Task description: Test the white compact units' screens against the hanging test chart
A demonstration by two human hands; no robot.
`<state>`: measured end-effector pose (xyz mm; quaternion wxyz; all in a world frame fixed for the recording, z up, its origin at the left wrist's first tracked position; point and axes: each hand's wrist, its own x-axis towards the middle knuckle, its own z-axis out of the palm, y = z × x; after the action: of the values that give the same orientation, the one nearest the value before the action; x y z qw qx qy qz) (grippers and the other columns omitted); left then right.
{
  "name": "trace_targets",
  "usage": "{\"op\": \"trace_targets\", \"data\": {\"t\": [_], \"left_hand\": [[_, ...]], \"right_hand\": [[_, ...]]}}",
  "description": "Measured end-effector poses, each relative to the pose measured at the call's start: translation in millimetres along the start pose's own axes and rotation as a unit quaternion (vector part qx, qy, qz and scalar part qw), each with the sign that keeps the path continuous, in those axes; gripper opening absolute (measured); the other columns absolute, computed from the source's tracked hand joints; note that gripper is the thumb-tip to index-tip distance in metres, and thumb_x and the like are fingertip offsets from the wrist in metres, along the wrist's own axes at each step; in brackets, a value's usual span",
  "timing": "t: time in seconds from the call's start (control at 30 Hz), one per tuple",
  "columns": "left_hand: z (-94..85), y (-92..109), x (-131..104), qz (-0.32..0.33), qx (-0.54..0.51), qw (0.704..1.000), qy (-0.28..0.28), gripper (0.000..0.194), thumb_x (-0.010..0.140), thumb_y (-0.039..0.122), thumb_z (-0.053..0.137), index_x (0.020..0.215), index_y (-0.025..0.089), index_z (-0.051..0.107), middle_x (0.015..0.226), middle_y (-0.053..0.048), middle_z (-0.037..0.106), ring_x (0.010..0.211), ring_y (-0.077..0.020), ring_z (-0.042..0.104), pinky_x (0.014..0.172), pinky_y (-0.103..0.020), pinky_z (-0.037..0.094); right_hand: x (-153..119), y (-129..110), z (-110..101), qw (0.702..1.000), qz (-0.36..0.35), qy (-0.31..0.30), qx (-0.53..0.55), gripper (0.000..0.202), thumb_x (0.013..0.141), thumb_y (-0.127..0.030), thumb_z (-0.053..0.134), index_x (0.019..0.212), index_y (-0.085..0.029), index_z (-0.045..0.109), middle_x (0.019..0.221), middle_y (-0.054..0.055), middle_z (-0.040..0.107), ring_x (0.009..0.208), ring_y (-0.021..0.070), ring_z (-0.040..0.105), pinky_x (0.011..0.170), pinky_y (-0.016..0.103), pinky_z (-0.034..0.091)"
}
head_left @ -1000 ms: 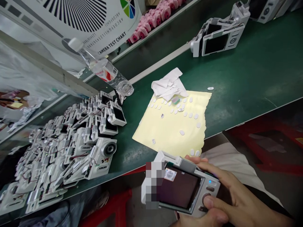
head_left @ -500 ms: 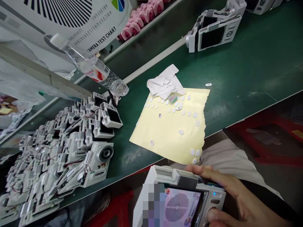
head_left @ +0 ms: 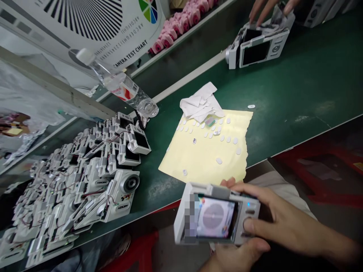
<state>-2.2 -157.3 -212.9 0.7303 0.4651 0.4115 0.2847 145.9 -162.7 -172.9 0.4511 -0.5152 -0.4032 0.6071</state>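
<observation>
A white compact digital camera [head_left: 193,226] is held up in front of the table edge. Its lit screen [head_left: 214,217] shows the round striped pattern of a test chart, and a small blue light glows beside it. My right hand [head_left: 272,215] grips the camera's right end, with the thumb pressed on the round button pad and fingers over the top. Under the lower edge, my left hand [head_left: 232,258] is closed around the camera from below; its thumb shows, while its other fingers are hidden. Beyond lies a yellow sheet [head_left: 195,162] with small white oval stickers.
A crumpled white cloth [head_left: 201,102] overlaps the sheet. Many white cameras with loose wires [head_left: 85,185] crowd the left, near a plastic bottle [head_left: 127,90]. A camera test chart [head_left: 136,56] stands behind. At upper right, another person's hand [head_left: 266,11] reaches over an opened camera [head_left: 255,53].
The camera has risen and come further into view with my right hand. My left hand has appeared beneath it. Another person's hand has come in at the upper right.
</observation>
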Motion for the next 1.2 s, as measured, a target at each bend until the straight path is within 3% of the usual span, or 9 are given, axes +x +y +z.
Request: {"op": "trace_targets", "data": {"t": [0.1,0.17,0.23,0.33,0.5,0.6,0.7,0.9,1.2], "left_hand": [[-9.2,14,16,0.127,-0.044,0.990,0.040,0.106,0.046,0.057,0.075,0.133,0.028,0.023,0.124,-0.010,0.047,0.114,-0.0282,0.047,0.097,-0.041,0.041],[-20.9,29,27,0.195,-0.031,0.978,0.067,0.116,0.048,0.045,0.080,0.135,0.037,0.004,0.135,-0.009,0.035,0.110,-0.0261,0.051,0.092,-0.038,0.045],[-35.2,43,36,0.222,0.035,0.972,0.075,0.108,0.058,0.031,0.078,0.133,0.044,0.001,0.140,-0.008,0.023,0.092,-0.0180,0.059,0.079,-0.032,0.052],[-55.4,55,47,0.223,0.143,0.959,0.098,0.095,0.066,0.019,0.071,0.133,0.046,0.008,0.128,-0.005,0.033,0.067,-0.0062,0.058,0.063,-0.023,0.051],[-73.2,56,64,0.222,0.309,0.920,0.095,0.070,0.070,0.015,0.061,0.130,0.034,0.030,0.117,-0.004,0.043,0.080,-0.0123,0.057,0.069,-0.025,0.050],[-75.1,55,69,0.224,0.314,0.918,0.094,0.065,0.069,0.015,0.061,0.127,0.029,0.035,0.117,-0.005,0.046,0.091,-0.0173,0.057,0.075,-0.028,0.051],[-74.3,57,70,0.232,0.304,0.919,0.095,0.061,0.068,0.013,0.062,0.123,0.028,0.040,0.117,-0.005,0.046,0.101,-0.0198,0.053,0.080,-0.028,0.049],[-74.8,57,68,0.216,0.288,0.929,0.090,0.065,0.067,0.014,0.065,0.125,0.027,0.039,0.123,-0.006,0.049,0.103,-0.0204,0.054,0.085,-0.028,0.047],[-75.4,54,67,0.216,0.289,0.927,0.098,0.065,0.066,0.015,0.067,0.125,0.026,0.041,0.123,-0.006,0.051,0.104,-0.0208,0.055,0.087,-0.028,0.047]], "right_hand": [[25,-8,-24,0.999,-0.037,-0.005,-0.005,0.039,0.068,-0.024,0.065,0.106,-0.022,0.058,0.098,0.003,0.065,0.088,0.0212,0.062,0.077,0.029,0.051],[42,-13,-38,0.998,-0.046,-0.027,0.018,0.042,0.073,-0.026,0.062,0.113,-0.025,0.049,0.094,0.002,0.064,0.081,0.0177,0.062,0.068,0.025,0.052],[58,-16,-48,0.996,-0.055,-0.050,0.052,0.044,0.077,-0.027,0.059,0.117,-0.027,0.041,0.097,0.002,0.062,0.079,0.0158,0.061,0.064,0.023,0.052],[79,-14,-53,0.989,-0.067,-0.094,0.091,0.038,0.081,-0.029,0.056,0.114,-0.029,0.037,0.095,0.001,0.056,0.076,0.0143,0.060,0.058,0.026,0.055],[100,-5,-50,0.977,-0.057,-0.160,0.128,0.039,0.078,-0.027,0.059,0.110,-0.028,0.036,0.094,0.000,0.051,0.076,0.0127,0.058,0.058,0.027,0.056],[101,-1,-49,0.978,-0.069,-0.170,0.099,0.048,0.075,-0.018,0.061,0.112,-0.028,0.032,0.094,-0.001,0.052,0.069,0.0099,0.058,0.058,0.023,0.054],[98,1,-49,0.982,-0.076,-0.158,0.075,0.044,0.078,-0.017,0.058,0.112,-0.027,0.032,0.088,-0.002,0.053,0.060,0.0069,0.055,0.056,0.021,0.052],[96,0,-49,0.980,-0.018,-0.151,0.132,0.045,0.076,-0.025,0.062,0.110,-0.029,0.033,0.108,0.003,0.050,0.091,0.0179,0.057,0.072,0.039,0.056],[98,0,-47,0.980,-0.014,-0.135,0.147,0.041,0.075,-0.029,0.062,0.107,-0.028,0.036,0.101,0.002,0.054,0.082,0.0169,0.059,0.065,0.036,0.057]]}}
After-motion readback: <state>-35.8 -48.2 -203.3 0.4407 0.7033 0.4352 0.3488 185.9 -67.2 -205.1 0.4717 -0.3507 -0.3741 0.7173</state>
